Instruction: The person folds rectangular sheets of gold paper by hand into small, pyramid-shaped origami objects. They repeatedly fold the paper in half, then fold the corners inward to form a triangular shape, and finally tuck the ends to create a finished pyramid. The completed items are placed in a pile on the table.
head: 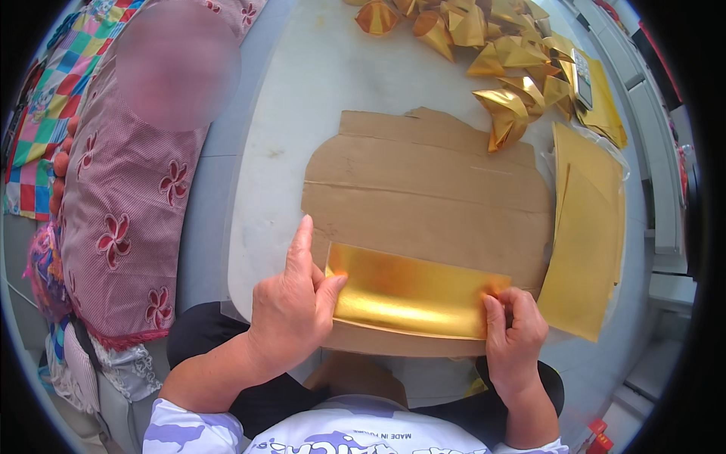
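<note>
A shiny gold foil paper (414, 289), a long rectangle, lies over the near edge of a brown cardboard sheet (425, 170). My left hand (295, 306) has its thumb on the paper's left end, with the index finger stretched out past it over the table's pale top. At the paper's right end, my right hand (513, 326) pinches the edge between thumb and curled fingers. Beyond the cardboard lies a heap of folded gold paper pieces (468, 28), the nearest one (505, 113) resting on the cardboard's far right part.
Stacked flat yellow-gold sheets (587, 227) lie right of the cardboard. Behind them are more sheets (604, 102) and a calculator-like device (582, 79). A sofa with a pink flowered cover (130, 227) stands left of the white table (266, 170).
</note>
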A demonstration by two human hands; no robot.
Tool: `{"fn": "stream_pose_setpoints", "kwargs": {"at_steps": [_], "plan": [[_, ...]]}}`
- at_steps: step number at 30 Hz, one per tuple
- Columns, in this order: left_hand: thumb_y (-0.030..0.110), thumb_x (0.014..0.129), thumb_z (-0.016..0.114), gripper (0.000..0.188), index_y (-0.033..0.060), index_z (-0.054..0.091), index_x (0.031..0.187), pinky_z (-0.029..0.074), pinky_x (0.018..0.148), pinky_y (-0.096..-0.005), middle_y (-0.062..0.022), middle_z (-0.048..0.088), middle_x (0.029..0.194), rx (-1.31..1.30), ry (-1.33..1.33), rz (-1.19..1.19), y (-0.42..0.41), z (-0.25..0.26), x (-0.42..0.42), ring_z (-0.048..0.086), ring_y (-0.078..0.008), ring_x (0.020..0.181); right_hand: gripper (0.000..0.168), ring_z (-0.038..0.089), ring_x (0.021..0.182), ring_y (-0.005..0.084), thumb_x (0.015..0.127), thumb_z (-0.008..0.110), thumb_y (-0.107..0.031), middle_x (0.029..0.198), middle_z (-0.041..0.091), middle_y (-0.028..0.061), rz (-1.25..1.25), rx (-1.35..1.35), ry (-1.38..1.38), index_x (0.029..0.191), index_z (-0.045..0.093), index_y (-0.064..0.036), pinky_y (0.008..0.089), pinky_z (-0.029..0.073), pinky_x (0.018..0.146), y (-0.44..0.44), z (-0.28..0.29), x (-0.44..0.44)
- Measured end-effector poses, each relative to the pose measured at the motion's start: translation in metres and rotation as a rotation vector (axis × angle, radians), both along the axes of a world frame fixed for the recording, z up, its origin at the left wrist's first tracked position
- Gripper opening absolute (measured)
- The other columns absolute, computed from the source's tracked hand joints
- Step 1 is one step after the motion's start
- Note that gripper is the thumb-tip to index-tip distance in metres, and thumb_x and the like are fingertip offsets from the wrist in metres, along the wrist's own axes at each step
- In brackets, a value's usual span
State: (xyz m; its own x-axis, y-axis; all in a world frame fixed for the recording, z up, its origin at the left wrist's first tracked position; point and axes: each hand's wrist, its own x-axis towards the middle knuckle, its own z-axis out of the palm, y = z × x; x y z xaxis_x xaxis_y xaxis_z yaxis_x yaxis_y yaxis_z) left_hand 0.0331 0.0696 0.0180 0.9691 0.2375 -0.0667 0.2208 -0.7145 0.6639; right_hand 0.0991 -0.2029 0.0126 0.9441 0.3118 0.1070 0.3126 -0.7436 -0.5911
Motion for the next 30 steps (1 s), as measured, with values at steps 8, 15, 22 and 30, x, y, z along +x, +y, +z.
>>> {"fn": "stream_pose_setpoints", "kwargs": {"at_steps": [8, 15, 22, 30], "plan": [[0.003, 0.084, 0.069, 0.062, -0.0079, 0.041, 0.139, 0.053, 0.062, -0.0350, -0.0158, 0.064, 0.080, 0.241, -0.081, -0.054, -0.004, 0.000, 0.001, 0.065, -0.0262, 0.068, 0.010, 0.058, 0.066, 0.0331, 0.085, 0.068, 0.000, 0.079, 0.060, 0.0167, 0.004, 0.042, 0.024, 0.090, 0.059, 0.001, 0.0382, 0.047, 0.060, 0.001, 0.002, 0.001], [-0.002, 0.072, 0.066, 0.035, -0.0039, 0.067, 0.107, 0.055, 0.079, -0.0373, -0.0151, 0.067, 0.096, 0.396, -0.429, -0.471, -0.012, 0.001, 0.014, 0.064, -0.0317, 0.094, 0.011, 0.060, 0.069, 0.0351, 0.087, 0.067, -0.004, 0.078, 0.060, 0.0170, 0.010, 0.048, -0.013, 0.085, 0.057, 0.000, 0.0410, 0.048, 0.062, 0.002, 0.002, 0.001], [0.036, 0.080, 0.073, 0.053, 0.0090, 0.065, 0.125, 0.051, 0.086, -0.0450, -0.0209, 0.064, 0.099, 0.593, -0.283, -0.489, -0.042, 0.021, 0.006, 0.061, -0.0369, 0.095, 0.014, 0.061, 0.070, 0.0359, 0.089, 0.064, -0.010, 0.078, 0.061, 0.0178, 0.021, 0.031, -0.062, 0.084, 0.056, 0.000, 0.0430, 0.050, 0.063, -0.002, -0.005, 0.001], [0.075, 0.063, 0.067, 0.089, 0.0289, 0.056, 0.139, 0.035, 0.098, -0.0598, -0.0300, 0.055, 0.104, 0.747, -0.119, -0.533, -0.070, 0.012, -0.001, 0.050, -0.0422, 0.103, 0.021, 0.065, 0.071, 0.0357, 0.089, 0.065, -0.017, 0.081, 0.061, 0.0183, 0.036, -0.094, -0.117, 0.093, 0.056, 0.001, 0.0420, 0.053, 0.062, -0.005, -0.012, -0.001]]}}
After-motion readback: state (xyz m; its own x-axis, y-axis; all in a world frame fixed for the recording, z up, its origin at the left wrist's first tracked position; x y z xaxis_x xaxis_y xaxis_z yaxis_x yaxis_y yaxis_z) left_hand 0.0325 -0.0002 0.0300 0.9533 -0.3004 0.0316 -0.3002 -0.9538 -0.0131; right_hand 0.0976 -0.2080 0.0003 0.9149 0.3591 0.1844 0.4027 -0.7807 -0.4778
